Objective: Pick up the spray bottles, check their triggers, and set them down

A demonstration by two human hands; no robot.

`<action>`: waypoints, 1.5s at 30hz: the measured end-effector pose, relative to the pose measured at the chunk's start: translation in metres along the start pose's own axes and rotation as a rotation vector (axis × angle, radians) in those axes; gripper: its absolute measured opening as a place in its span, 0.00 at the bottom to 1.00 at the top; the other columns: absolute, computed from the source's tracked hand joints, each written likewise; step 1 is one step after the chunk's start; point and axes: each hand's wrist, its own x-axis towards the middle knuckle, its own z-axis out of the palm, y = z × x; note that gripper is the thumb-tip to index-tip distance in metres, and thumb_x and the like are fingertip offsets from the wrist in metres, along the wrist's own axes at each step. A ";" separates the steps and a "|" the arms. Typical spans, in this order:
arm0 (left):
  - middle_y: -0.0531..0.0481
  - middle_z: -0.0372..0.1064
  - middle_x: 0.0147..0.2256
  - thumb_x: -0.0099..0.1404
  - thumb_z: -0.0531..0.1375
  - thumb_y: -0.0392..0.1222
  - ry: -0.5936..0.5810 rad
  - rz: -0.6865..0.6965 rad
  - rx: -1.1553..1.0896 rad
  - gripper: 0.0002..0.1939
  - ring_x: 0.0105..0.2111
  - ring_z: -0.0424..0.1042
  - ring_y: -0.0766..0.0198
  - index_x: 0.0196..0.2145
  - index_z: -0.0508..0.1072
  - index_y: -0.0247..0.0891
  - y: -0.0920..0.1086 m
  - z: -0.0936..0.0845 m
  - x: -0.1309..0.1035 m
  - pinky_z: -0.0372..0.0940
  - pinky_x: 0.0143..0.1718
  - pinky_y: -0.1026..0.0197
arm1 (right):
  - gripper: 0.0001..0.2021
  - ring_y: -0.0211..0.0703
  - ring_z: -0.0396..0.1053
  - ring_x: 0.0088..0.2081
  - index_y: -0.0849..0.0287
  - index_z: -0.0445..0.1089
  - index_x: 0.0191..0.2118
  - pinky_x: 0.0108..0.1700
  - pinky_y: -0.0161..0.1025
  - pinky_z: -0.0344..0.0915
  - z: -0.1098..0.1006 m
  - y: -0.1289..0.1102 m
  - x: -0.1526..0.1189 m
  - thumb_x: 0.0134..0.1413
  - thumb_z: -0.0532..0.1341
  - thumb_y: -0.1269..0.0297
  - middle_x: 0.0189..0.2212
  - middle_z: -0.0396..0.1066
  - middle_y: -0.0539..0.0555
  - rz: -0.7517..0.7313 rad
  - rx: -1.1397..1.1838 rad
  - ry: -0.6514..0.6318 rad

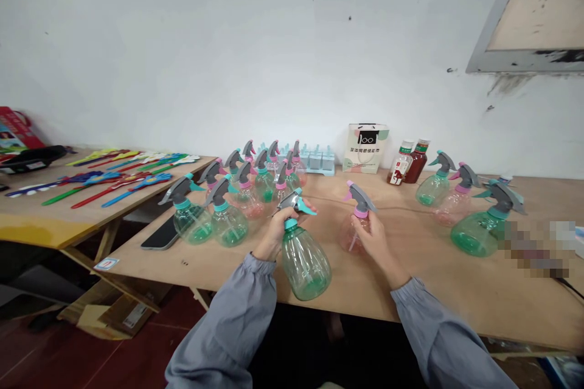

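Bottle (305, 267), green, in left hand (278, 228) — pink bottle (348, 233), in right hand (375, 237)

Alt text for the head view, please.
A person's left grip holds a tilted green spray bottle while the right grip holds a pink spray bottle. More spray bottles stand left and right on a wooden table, with a paper bag near the pale wall.

You face a white wall (182, 42) at twelve o'clock, with a few small dark marks. At two o'clock, a grey frame (483, 58) borders a stained beige panel (538, 18). A wooden table (401, 267) stands right before you; at nine o'clock you have a second table (27, 222), yellowish at its near edge. Dark-red floor (91, 355) shows at seven o'clock. Your light is soft and even.
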 end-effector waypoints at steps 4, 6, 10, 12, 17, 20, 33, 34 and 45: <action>0.48 0.73 0.27 0.42 0.58 0.41 0.011 0.048 0.012 0.08 0.38 0.76 0.54 0.24 0.72 0.40 0.003 0.004 -0.002 0.70 0.47 0.52 | 0.21 0.56 0.75 0.40 0.56 0.69 0.40 0.43 0.50 0.69 0.000 0.001 0.000 0.54 0.59 0.41 0.37 0.78 0.59 -0.007 -0.001 0.010; 0.49 0.71 0.24 0.41 0.57 0.41 0.027 0.068 -0.036 0.06 0.35 0.75 0.54 0.21 0.70 0.40 0.001 0.003 -0.003 0.71 0.44 0.52 | 0.22 0.56 0.75 0.39 0.56 0.69 0.40 0.43 0.50 0.69 0.000 0.001 0.000 0.54 0.59 0.40 0.36 0.78 0.59 -0.010 0.002 0.012; 0.49 0.69 0.23 0.43 0.57 0.42 0.049 0.126 0.035 0.04 0.35 0.75 0.54 0.20 0.70 0.41 -0.001 -0.005 -0.008 0.71 0.41 0.53 | 0.21 0.56 0.75 0.40 0.55 0.69 0.40 0.43 0.50 0.69 -0.001 0.002 0.000 0.55 0.59 0.41 0.37 0.78 0.59 -0.018 0.018 0.003; 0.49 0.71 0.25 0.47 0.59 0.41 0.072 0.184 0.180 0.03 0.38 0.75 0.53 0.21 0.72 0.41 0.006 -0.011 -0.010 0.69 0.43 0.54 | 0.21 0.57 0.75 0.41 0.56 0.70 0.40 0.44 0.51 0.69 0.000 0.003 0.000 0.55 0.59 0.42 0.38 0.78 0.60 -0.022 0.024 -0.004; 0.51 0.70 0.26 0.50 0.66 0.41 0.311 0.311 0.479 0.04 0.34 0.71 0.60 0.26 0.76 0.41 0.030 -0.040 -0.007 0.65 0.36 0.61 | 0.20 0.57 0.75 0.41 0.56 0.69 0.41 0.44 0.51 0.69 0.000 0.007 0.001 0.55 0.59 0.43 0.39 0.78 0.61 -0.021 0.023 -0.018; 0.56 0.59 0.19 0.50 0.68 0.44 0.468 0.314 0.605 0.09 0.24 0.60 0.68 0.22 0.73 0.38 0.034 -0.056 -0.001 0.54 0.26 0.65 | 0.20 0.58 0.75 0.42 0.56 0.69 0.41 0.45 0.51 0.69 0.000 0.007 0.000 0.55 0.59 0.43 0.39 0.78 0.61 -0.019 0.014 -0.017; 0.52 0.73 0.28 0.50 0.71 0.54 0.668 0.451 0.804 0.19 0.31 0.72 0.60 0.34 0.78 0.38 0.001 -0.073 0.006 0.67 0.35 0.59 | 0.21 0.57 0.75 0.40 0.56 0.68 0.39 0.43 0.50 0.68 0.000 0.005 0.001 0.54 0.58 0.41 0.37 0.78 0.61 0.007 0.018 -0.014; 0.50 0.75 0.31 0.50 0.71 0.54 0.676 0.448 0.827 0.21 0.34 0.74 0.57 0.37 0.78 0.38 -0.003 -0.074 0.004 0.69 0.38 0.56 | 0.21 0.57 0.75 0.39 0.56 0.68 0.39 0.43 0.50 0.68 0.000 0.006 0.001 0.54 0.59 0.41 0.37 0.78 0.61 0.002 0.019 -0.015; 0.32 0.56 0.66 0.45 0.74 0.58 0.588 0.555 0.775 0.63 0.65 0.61 0.42 0.70 0.45 0.44 -0.013 -0.078 0.002 0.64 0.60 0.42 | 0.23 0.57 0.75 0.42 0.57 0.69 0.45 0.46 0.52 0.69 0.004 0.015 0.001 0.56 0.59 0.41 0.41 0.77 0.61 -0.052 0.015 0.009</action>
